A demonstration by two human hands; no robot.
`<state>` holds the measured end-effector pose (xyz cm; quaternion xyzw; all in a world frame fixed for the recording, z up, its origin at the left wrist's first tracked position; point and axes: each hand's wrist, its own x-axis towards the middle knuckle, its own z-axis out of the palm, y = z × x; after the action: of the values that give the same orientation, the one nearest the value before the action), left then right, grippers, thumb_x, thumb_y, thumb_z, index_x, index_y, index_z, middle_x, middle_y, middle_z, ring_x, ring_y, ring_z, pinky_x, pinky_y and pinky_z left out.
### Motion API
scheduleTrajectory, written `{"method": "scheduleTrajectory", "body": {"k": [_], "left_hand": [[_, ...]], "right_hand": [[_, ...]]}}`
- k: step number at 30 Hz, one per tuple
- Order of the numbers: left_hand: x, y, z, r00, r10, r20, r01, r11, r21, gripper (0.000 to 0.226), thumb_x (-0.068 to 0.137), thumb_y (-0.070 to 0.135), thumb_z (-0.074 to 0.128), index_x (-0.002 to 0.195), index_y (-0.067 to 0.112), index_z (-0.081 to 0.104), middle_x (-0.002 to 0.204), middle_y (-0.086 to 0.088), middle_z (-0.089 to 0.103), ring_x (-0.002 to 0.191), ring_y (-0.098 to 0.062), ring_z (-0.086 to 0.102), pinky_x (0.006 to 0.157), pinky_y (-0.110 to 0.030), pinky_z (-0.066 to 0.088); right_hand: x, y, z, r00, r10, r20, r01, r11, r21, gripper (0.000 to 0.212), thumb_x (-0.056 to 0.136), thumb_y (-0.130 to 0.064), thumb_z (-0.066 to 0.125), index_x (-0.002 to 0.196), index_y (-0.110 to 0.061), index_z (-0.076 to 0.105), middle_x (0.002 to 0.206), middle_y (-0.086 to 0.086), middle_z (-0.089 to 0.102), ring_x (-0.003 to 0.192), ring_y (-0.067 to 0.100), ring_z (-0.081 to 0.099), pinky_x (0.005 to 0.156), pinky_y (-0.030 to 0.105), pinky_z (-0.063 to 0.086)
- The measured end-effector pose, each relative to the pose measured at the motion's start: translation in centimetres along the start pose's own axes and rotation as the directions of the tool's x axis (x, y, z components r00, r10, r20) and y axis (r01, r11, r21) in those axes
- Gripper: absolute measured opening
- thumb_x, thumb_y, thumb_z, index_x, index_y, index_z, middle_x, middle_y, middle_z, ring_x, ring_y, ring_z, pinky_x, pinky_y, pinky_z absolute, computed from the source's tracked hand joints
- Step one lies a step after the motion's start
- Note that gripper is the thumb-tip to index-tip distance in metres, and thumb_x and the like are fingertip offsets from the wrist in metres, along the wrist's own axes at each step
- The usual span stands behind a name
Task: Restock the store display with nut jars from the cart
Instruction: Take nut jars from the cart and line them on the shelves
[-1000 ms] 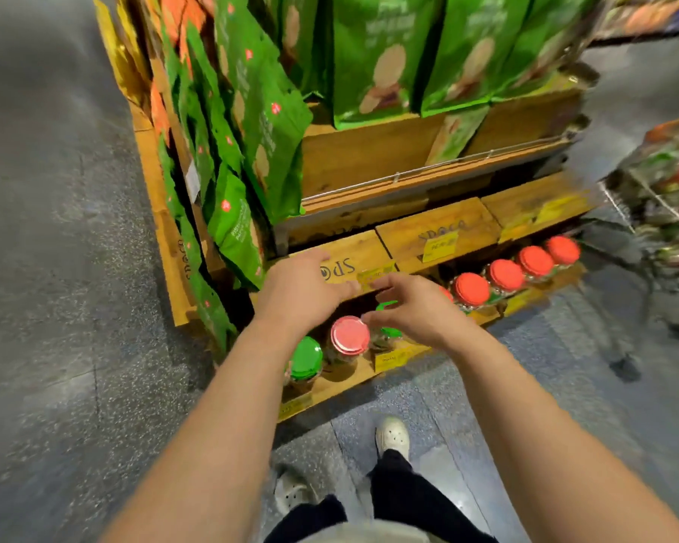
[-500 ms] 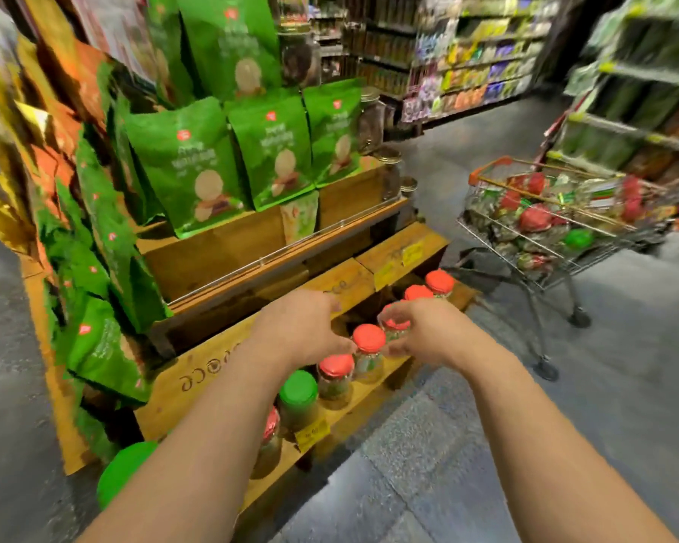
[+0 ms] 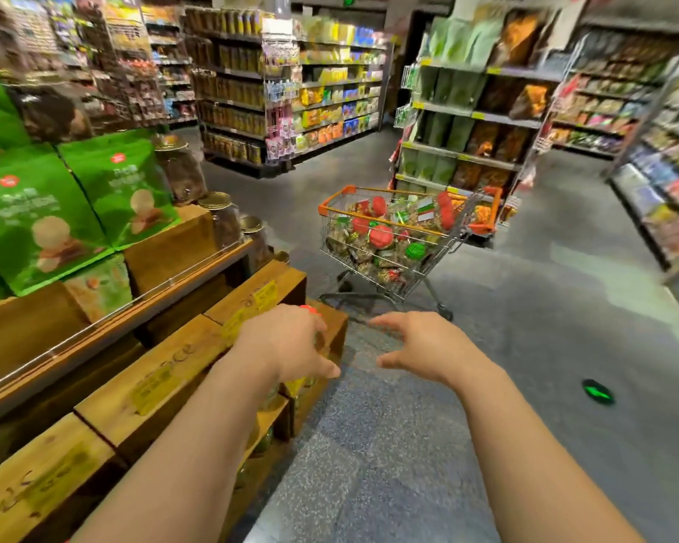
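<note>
An orange-handled wire cart (image 3: 398,244) stands in the aisle ahead, piled with nut jars with red lids (image 3: 381,235) and green lids (image 3: 415,251). The wooden display (image 3: 173,370) runs along my left; its low front shelf is mostly hidden behind my left arm, with one red lid (image 3: 308,308) showing just past my knuckles. My left hand (image 3: 291,344) hovers over the display's end with relaxed fingers and holds nothing. My right hand (image 3: 420,346) is out over the floor, fingers spread, empty.
Green snack bags (image 3: 32,217) and gold-lidded glass jars (image 3: 222,217) fill the display's upper tiers. Store shelving (image 3: 471,123) stands behind the cart and a further rack (image 3: 667,182) lines the right. A green floor marker (image 3: 597,391) glows on the grey floor.
My view has lifted from the jar shelf toward the cart. Both hands have come away from the jars and now reach forward, empty, with the right hand spreading open.
</note>
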<state>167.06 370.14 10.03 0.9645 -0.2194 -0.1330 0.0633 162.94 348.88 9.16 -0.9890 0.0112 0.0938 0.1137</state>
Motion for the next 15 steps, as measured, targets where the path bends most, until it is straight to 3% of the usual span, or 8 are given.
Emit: {"method": "scheduleTrajectory", "body": {"k": [7,15], "left_hand": [[6.1,3.7,-1.5,0.991,0.129,0.038,-0.131,0.99,0.055,0.084,0.079,0.07,0.072,0.149,0.031,0.048,0.142,0.005,0.059,0.129,-0.02,0.056,0.095,-0.04,0.055],[15.5,1.9,-4.4,0.974,0.226,-0.02,-0.226,0.974,0.026,0.081,0.073,0.074,0.074,0.142,0.036,0.056,0.131,0.006,0.066,0.12,-0.019,0.06,0.09,-0.035,0.055]], "right_hand": [[0.9,5.5,-1.3,0.992,0.128,-0.004,-0.127,0.99,0.067,0.072,0.083,-0.052,0.078,0.147,-0.046,0.046,0.149,-0.004,0.053,0.135,0.021,0.05,0.102,0.039,0.05],[7.6,7.7,-3.5,0.98,0.2,0.0,-0.197,0.965,0.174,0.074,0.082,-0.045,0.081,0.148,-0.043,0.046,0.151,-0.006,0.052,0.131,0.018,0.055,0.102,0.035,0.048]]}}
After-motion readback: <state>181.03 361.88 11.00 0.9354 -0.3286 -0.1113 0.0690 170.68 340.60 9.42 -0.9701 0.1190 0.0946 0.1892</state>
